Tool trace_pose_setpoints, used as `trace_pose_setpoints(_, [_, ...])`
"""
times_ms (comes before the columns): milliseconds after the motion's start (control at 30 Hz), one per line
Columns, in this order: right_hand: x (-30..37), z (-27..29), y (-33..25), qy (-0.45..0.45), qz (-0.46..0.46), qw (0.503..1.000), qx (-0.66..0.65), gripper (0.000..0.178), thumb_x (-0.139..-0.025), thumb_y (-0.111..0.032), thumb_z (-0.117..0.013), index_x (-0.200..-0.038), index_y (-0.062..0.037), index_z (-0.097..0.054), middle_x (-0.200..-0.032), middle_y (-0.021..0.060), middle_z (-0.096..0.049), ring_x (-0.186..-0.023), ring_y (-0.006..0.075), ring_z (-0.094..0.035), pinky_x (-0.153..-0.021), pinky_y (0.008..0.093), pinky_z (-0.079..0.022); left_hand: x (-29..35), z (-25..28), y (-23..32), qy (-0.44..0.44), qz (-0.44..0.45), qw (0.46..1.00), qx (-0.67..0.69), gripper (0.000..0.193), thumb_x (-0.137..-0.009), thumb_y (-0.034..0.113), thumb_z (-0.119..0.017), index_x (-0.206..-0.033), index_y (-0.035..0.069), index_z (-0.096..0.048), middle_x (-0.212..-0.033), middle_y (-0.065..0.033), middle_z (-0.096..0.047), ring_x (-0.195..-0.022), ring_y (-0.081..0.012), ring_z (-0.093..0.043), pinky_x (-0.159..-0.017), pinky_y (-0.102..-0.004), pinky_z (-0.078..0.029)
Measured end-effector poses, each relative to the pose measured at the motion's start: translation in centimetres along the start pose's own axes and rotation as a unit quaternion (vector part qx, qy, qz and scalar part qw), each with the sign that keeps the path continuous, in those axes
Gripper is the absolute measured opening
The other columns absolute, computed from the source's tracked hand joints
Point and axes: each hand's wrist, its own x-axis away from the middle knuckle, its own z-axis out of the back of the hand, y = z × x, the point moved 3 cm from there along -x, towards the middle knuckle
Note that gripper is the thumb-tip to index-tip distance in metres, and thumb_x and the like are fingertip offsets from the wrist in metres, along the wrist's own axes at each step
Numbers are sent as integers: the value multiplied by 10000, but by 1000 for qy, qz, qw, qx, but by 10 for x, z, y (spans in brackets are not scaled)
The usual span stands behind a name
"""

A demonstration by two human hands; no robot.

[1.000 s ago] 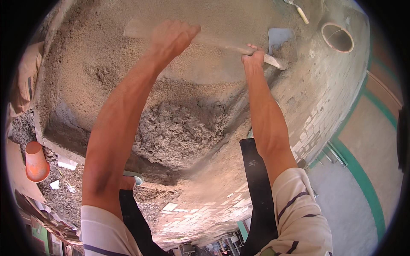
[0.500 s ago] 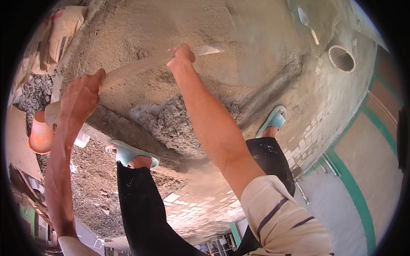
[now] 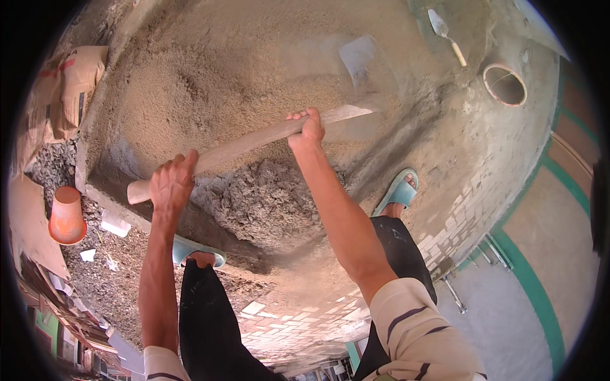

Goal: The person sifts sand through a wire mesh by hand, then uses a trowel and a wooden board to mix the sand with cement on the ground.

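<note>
My left hand (image 3: 171,183) is wrapped round the near end of a hoe's thick wooden handle (image 3: 244,145). Farther along the same handle, my right hand (image 3: 308,129) grips it, and the shaft slants up to the right. Past my right hand, a pale grey blade (image 3: 359,58) shows over the sand; its joint with the handle is hard to make out. Beneath the handle lies a heap of wet grey mortar (image 3: 267,193), beside a spread of dry brown sand (image 3: 168,105).
My sandalled feet stand either side of the mortar, the left sandal (image 3: 204,252) on the trough's rim. A trowel (image 3: 447,37) and round pipe opening (image 3: 505,85) lie far right. At left are an orange bucket (image 3: 67,216), a paper sack (image 3: 84,89) and white scraps.
Both hands have moved right and nearer to me with the hoe. The blurred blade now shows more sharply over the sand. The whole view has shifted slightly.
</note>
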Motion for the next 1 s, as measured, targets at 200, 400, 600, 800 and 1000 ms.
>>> trace_pose_setpoints(200, [-156,-12,-162,45,129,990,-31,109,-933,-126,-387,-892,-31,-419,-991,139,-494,-945,295,-533,-1008,589,-442,-238,-20,104,33,-170,985,-8,392,-888,-33,-552,-1241,137,-568,-806,-130,-645,-640,-207,-638,-553,-312,-550])
trace_pose_setpoints(400, [-209,-87,-152,-8,152,988,-18,191,-1002,-134,-322,-945,7,-438,-1047,160,-530,-937,282,-580,-884,535,-542,-250,18,48,46,-141,985,83,168,-849,60,-527,-957,55,-657,-859,-192,-684,-840,-378,-672,-709,-489,-506])
trace_pose_setpoints(600, [-158,-177,-3,-20,52,998,-40,143,-1000,-61,-392,-1102,25,-443,-1000,131,-560,-851,225,-602,-859,466,-577,-192,11,-101,63,-88,991,76,337,-845,-53,-557,-1156,75,-581,-835,-177,-653,-760,-323,-661,-691,-444,-539])
trace_pose_setpoints(800, [39,-175,185,28,-73,992,103,383,-1001,-150,-461,-1331,25,-377,-958,130,-513,-731,177,-549,-696,409,-560,-2,79,-202,-32,21,999,4,137,-865,10,-566,-998,44,-562,-782,-209,-649,-712,-375,-656,-634,-495,-510])
trace_pose_setpoints(1000, [168,-104,296,-82,-187,962,184,100,-908,-76,-582,-917,-41,-488,-702,66,-490,-561,166,-517,-542,407,-504,221,43,-230,-149,246,958,13,211,-836,66,-638,-992,95,-499,-794,-192,-668,-717,-388,-671,-621,-514,-514])
